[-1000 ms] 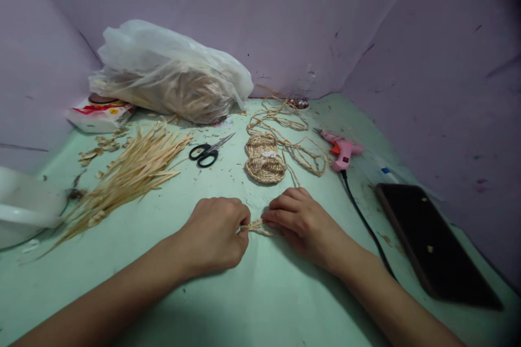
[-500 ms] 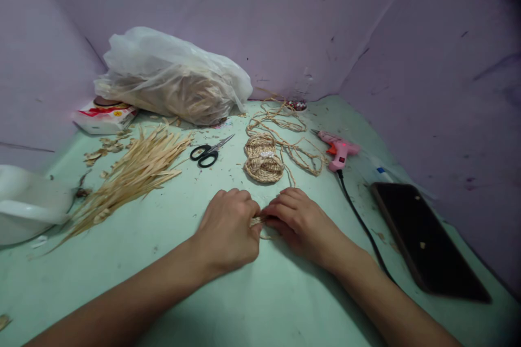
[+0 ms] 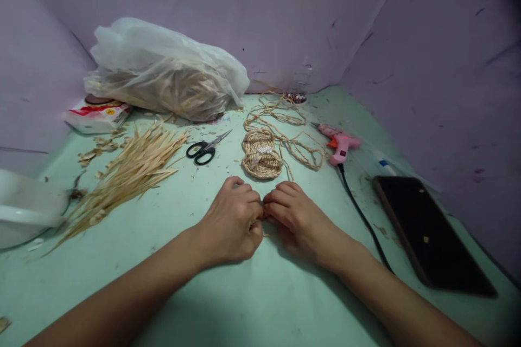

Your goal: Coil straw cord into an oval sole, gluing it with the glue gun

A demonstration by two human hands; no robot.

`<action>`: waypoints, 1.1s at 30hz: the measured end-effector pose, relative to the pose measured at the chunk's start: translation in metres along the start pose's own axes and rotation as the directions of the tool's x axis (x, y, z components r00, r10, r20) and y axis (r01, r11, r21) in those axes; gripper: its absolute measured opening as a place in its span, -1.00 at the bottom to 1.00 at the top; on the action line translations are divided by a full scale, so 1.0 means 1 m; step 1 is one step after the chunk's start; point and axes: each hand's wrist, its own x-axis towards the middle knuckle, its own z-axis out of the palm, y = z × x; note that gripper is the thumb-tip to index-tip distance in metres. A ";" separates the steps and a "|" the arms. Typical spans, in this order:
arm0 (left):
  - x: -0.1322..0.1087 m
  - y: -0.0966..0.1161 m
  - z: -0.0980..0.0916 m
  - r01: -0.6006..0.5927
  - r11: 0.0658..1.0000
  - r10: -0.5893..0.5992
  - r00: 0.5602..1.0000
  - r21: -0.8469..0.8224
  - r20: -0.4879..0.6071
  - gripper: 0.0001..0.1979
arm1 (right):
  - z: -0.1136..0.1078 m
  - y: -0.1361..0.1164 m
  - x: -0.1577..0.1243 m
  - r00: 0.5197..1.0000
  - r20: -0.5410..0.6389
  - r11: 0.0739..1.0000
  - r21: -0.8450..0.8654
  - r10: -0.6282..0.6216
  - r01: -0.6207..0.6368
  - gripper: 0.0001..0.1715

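Close together near the middle of the table, my left hand [image 3: 234, 222] and my right hand [image 3: 299, 222] are closed, with their fingertips meeting. Between them they pinch a small piece of braided fibre cord, now mostly hidden by the fingers. A short bit of pale strand [image 3: 266, 235] shows below the fingertips. Just beyond my hands lies a woven fibre piece [image 3: 262, 160], pinched in at the middle with small white beads there. Behind and to the right of it, loose twisted cord [image 3: 299, 152] lies in loops.
Black-handled scissors [image 3: 205, 150] and dry fibre strips [image 3: 130, 173] lie on the left. A plastic bag [image 3: 171, 76], a box [image 3: 97, 117] and a bead container [image 3: 296, 97] stand at the back. At right are a pink glue gun [image 3: 337, 142], its black cord and a phone [image 3: 431, 233].
My left fingers have shifted and their grip has changed, with the index knuckle raised. The braided cord that showed between my hands is now mostly covered. The view has tilted slightly.
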 end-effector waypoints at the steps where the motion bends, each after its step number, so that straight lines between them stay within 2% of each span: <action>1: 0.000 0.000 0.001 0.000 1.000 0.000 1.000 -0.001 -0.013 -0.90 | 0.001 -0.001 0.000 1.000 -0.009 1.000 -0.016 0.006 -0.006 -0.75; 7: -0.001 0.001 0.003 0.048 0.999 -0.047 0.998 0.016 -0.031 -0.92 | 0.005 -0.009 0.000 0.996 -0.032 0.989 -0.113 0.088 -0.091 -0.81; 13: 0.000 0.003 0.002 0.083 0.996 -0.083 0.996 0.017 -0.020 -0.91 | 0.002 -0.013 0.003 0.986 -0.056 0.983 -0.093 0.154 -0.159 -0.89; 25: -0.001 -0.003 0.003 0.083 0.996 -0.083 0.997 -0.018 -0.001 -0.90 | 0.009 -0.005 0.004 0.997 -0.071 1.000 -0.016 0.010 -0.011 -0.88; 28: -0.001 -0.003 0.003 0.095 0.995 -0.095 0.995 -0.010 0.004 -0.90 | 0.007 -0.006 0.004 0.997 -0.065 0.999 -0.017 0.032 -0.033 -0.89; 33: -0.001 -0.001 0.004 0.104 0.995 -0.104 0.994 0.005 0.015 -0.92 | 0.000 -0.007 0.001 0.989 -0.043 0.989 -0.016 0.143 -0.144 -0.95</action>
